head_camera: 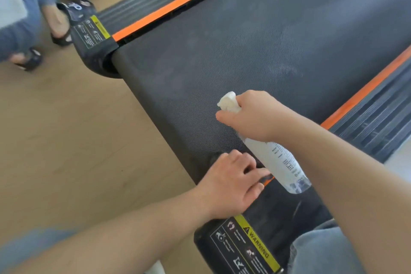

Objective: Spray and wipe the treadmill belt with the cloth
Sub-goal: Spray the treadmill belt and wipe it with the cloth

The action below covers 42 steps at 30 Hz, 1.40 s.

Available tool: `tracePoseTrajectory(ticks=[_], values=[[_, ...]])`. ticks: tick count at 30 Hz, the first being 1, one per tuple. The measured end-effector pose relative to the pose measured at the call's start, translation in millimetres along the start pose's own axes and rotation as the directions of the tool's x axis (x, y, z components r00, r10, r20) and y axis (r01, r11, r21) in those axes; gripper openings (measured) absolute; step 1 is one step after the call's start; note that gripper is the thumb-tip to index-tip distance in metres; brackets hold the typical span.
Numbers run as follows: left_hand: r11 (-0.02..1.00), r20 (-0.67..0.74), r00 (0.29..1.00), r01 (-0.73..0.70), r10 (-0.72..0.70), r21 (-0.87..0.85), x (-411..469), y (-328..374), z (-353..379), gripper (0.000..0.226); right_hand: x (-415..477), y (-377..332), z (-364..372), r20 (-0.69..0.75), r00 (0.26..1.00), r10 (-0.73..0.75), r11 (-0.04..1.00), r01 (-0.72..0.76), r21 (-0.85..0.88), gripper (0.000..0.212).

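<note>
Below, dark treadmill belt [244, 51], orange strip [178, 3], tan floor [66, 129], spray bottle [280, 162]

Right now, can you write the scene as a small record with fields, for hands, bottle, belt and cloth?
right hand: grips white plastic spray bottle at its neck, nozzle over the dark textured treadmill belt
left hand: fingers curled, resting at the belt's rear end
cloth: not clearly visible; maybe under left hand
bystander: sandalled feet, upper left of view

"WARNING" on the yellow strip [258, 243] of the near end-cap label [233, 249]
</note>
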<state>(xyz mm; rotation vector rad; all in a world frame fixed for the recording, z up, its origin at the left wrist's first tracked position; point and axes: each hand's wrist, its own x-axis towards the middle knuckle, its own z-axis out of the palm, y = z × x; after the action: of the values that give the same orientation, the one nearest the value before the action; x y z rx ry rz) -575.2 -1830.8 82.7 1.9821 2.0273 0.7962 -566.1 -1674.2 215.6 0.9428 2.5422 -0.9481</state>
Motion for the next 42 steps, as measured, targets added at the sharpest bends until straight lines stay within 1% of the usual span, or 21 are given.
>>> tracePoseTrajectory(ticks=[2, 4, 6, 8, 10, 13, 16, 18, 20, 21, 23, 26, 28, 30, 32, 33, 35, 36, 38, 40, 42], values=[[1.000, 0.028, 1.000, 0.006, -0.006, 0.006, 0, -4, 4, 0.023, -2, -12, 5, -0.009, 1.000, -0.029, 0.999, 0.029, 0.025, 0.048], [0.996, 0.072, 0.996, 0.054, -0.059, 0.073, 1, -18, 2, 0.036, -3, -24, 9, -0.070, 0.997, -0.044, 0.996, 0.049, 0.070, 0.050], [0.990, 0.081, 0.997, -0.029, 0.018, 0.140, 0, -28, 0, 0.036, -4, -27, 11, -0.131, 0.990, -0.044, 0.991, 0.060, 0.117, 0.052], [0.970, 0.067, 0.985, -0.168, 0.159, 0.175, -1, -36, -4, 0.025, -5, -25, 11, -0.144, 0.988, -0.050, 0.993, 0.065, 0.102, 0.050], [0.960, 0.046, 0.983, -0.184, 0.178, 0.213, 6, -48, -13, 0.025, -6, -21, 9, -0.151, 0.988, -0.047, 0.996, 0.057, 0.064, 0.042], [0.973, -0.115, 0.993, 0.023, 0.003, 0.230, 23, -71, -35, 0.022, -8, -18, 5, -0.168, 0.985, -0.043, 0.997, 0.053, 0.055, 0.036], [0.932, -0.267, 0.934, 0.296, -0.236, 0.210, 30, -92, -54, 0.026, -11, -15, 5, -0.136, 0.990, -0.034, 0.998, 0.040, 0.042, 0.036], [0.960, -0.195, 0.966, 0.207, -0.170, 0.187, 18, -80, -51, 0.023, -12, -14, 6, -0.112, 0.994, -0.007, 0.999, 0.012, 0.051, 0.035], [0.990, 0.022, 1.000, -0.018, 0.015, 0.139, -1, -41, -35, 0.022, -12, -16, 8, -0.079, 0.997, 0.019, 0.997, -0.013, 0.081, 0.035], [0.991, 0.114, 0.992, -0.070, 0.056, 0.118, -8, -22, -27, 0.024, -12, -19, 9, -0.065, 0.998, 0.022, 0.995, -0.016, 0.102, 0.035], [0.992, 0.206, 0.978, -0.062, 0.037, 0.114, -12, -10, -15, 0.024, -11, -29, 10, -0.035, 0.999, -0.015, 0.993, 0.019, 0.118, 0.037], [0.953, 0.211, 0.969, -0.179, 0.128, 0.245, -13, -36, -12, 0.042, -9, -48, 7, 0.016, 0.992, -0.124, 0.992, 0.123, 0.021, 0.040], [0.929, 0.146, 0.979, -0.184, 0.144, 0.320, -12, -50, -14, 0.049, -7, -56, -2, -0.004, 0.986, -0.168, 0.985, 0.168, -0.048, 0.039], [0.924, 0.033, 0.997, -0.073, 0.065, 0.376, 2, -54, -26, 0.039, -5, -56, -10, -0.052, 0.983, -0.174, 0.984, 0.172, -0.045, 0.037], [0.915, -0.163, 0.967, 0.239, -0.195, 0.324, 22, -85, -50, 0.024, -7, -52, -12, -0.042, 0.982, -0.182, 0.981, 0.179, -0.068, 0.036], [0.849, -0.246, 0.900, 0.425, -0.359, 0.314, 28, -109, -64, 0.022, -10, -48, -10, -0.014, 0.982, -0.190, 0.978, 0.188, -0.091, 0.037], [0.684, -0.346, 0.693, 0.710, -0.633, 0.169, 30, -142, -88, 0.023, -9, -41, -3, 0.019, 0.986, -0.165, 0.982, 0.166, -0.087, 0.040], [0.664, -0.339, 0.679, 0.726, -0.652, 0.177, 30, -142, -88, 0.027, -7, -34, -1, 0.014, 0.991, -0.134, 0.989, 0.134, -0.059, 0.040], [0.792, -0.317, 0.804, 0.576, -0.504, 0.203, 25, -121, -72, 0.029, 1, -27, 2, -0.014, 0.997, -0.080, 0.996, 0.080, 0.039, 0.037], [0.938, -0.147, 0.949, 0.303, -0.280, 0.167, 19, -68, -46, 0.017, 8, -27, 4, -0.014, 0.997, -0.079, 0.993, 0.080, 0.082, 0.034], [0.990, 0.063, 0.996, 0.061, -0.069, 0.128, 10, -21, -26, 0.007, 11, -27, 6, -0.007, 0.996, -0.089, 0.991, 0.089, 0.098, 0.036]])
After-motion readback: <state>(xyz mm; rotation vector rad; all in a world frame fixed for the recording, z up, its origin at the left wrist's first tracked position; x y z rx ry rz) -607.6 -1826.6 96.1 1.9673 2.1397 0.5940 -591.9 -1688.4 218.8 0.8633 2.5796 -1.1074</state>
